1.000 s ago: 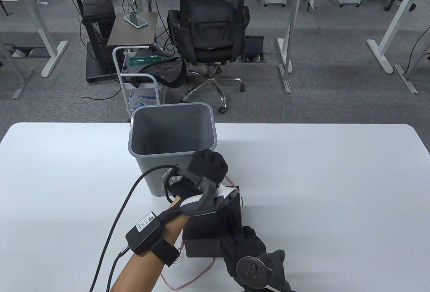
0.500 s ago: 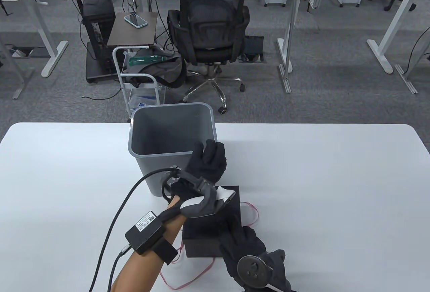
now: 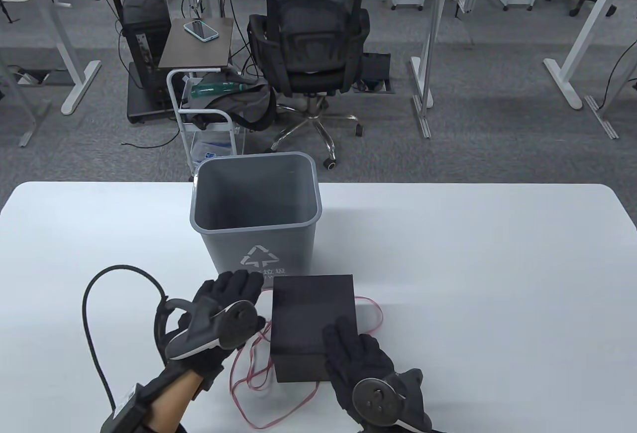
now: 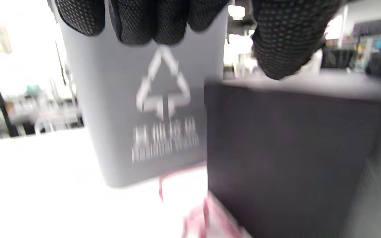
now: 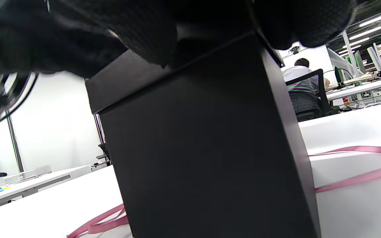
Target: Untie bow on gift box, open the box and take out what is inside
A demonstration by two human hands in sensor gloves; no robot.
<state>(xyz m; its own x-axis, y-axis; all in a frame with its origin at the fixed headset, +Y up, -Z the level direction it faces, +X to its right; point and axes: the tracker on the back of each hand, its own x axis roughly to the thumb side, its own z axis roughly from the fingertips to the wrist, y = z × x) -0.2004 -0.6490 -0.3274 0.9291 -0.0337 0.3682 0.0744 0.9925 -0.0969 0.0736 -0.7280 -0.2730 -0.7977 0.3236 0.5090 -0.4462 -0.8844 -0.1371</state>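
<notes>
White tabletop [image 3: 497,273] fills the foreground of an office floor, with grey carpet, more desks and a person seated in a black mesh chair [image 3: 311,40] with their back turned beyond it. On the table a grey bin [image 3: 255,214] with a recycling mark stands upright near the far edge, and just in front of it, to its right, sits the closed black gift box [image 3: 313,323]. A pink ribbon [image 3: 259,378] lies slack on the table, looping out to the left of the box, in front of it and past its right side, no bow tied on the lid. A black cable [image 3: 94,303] arcs up from the left wrist. The left hand [image 3: 219,313] hovers just to the left of the box with its gloved fingers spread and fairly straight, holding nothing; its fingertips point toward the bin's front, and the blurred left wrist view shows bin and box side by side below them. The right hand [image 3: 358,358] rests on the near right corner of the box, its fingers laid over the lid; in the right wrist view they drape across the top edge, though how firmly they grip cannot be told.
</notes>
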